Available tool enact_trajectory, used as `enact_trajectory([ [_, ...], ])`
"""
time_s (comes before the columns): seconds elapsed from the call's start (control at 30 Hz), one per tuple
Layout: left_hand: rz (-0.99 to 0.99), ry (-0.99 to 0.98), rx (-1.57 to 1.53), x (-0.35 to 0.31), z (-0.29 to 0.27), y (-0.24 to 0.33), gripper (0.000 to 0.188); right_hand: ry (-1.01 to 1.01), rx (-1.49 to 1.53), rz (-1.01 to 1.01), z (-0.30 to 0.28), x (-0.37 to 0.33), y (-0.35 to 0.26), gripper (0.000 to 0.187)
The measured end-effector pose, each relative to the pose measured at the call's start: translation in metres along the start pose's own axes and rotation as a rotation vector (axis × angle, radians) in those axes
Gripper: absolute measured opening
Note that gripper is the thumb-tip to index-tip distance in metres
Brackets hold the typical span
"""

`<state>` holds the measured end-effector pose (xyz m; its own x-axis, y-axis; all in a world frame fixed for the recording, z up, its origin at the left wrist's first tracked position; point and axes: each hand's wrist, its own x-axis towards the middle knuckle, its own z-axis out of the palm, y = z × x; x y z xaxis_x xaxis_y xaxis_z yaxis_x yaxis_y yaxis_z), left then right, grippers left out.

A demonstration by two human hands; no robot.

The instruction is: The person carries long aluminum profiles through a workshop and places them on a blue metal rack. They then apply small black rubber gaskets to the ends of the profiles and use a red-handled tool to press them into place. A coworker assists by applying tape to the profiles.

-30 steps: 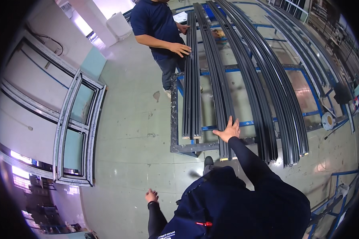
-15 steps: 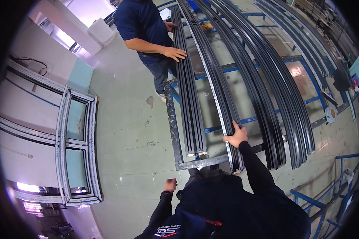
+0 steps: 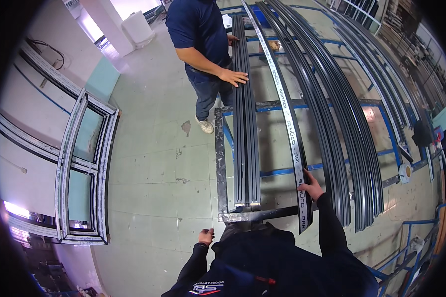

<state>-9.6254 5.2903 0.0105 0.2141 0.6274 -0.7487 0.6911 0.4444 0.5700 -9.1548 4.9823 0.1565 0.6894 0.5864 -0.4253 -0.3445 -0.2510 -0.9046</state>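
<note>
My right hand (image 3: 311, 187) grips a long dark profile (image 3: 293, 143) near its close end, thumb on the white printed film and fingers round the far side. The profile's film-covered face is turned upward, and its near end overhangs the rack's front bar. Down by my body, away from the rack, my left hand (image 3: 206, 236) has its fingers curled with nothing visible in them. Left of the held profile lies a pair of dark grooved profiles (image 3: 247, 148); a co-worker's hand (image 3: 233, 77) rests on them. More dark profiles (image 3: 327, 128) lie to its right.
A metal rack (image 3: 222, 168) with blue bars (image 3: 282, 172) carries the profiles. The co-worker (image 3: 195, 39) stands at its far left side. Film-covered window frames (image 3: 101, 173) lean at the left wall. A tape roll (image 3: 405, 172) is at the right, with blue stands (image 3: 406, 257) nearer me.
The held profile has turned, so its white film now faces up instead of showing as a thin edge. My right hand still grips it, near its close end. The whole view has shifted slightly.
</note>
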Motion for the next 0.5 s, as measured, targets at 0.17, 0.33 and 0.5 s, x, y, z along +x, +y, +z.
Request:
enact_trajectory([
  [0.17, -0.053, 0.022, 0.052, 0.002, -0.014, -0.020, 0.044, 0.003, 0.014, -0.004, -0.003, -0.001, 0.002, 0.095],
  [0.33, -0.069, 0.045, 0.056, 0.006, -0.014, -0.016, 0.044, -0.007, 0.020, 0.021, 0.002, -0.004, -0.008, 0.098],
  [0.5, -0.022, 0.003, 0.011, 0.008, 0.002, 0.006, 0.042, 0.080, -0.156, -0.113, -0.004, 0.009, 0.025, 0.099],
])
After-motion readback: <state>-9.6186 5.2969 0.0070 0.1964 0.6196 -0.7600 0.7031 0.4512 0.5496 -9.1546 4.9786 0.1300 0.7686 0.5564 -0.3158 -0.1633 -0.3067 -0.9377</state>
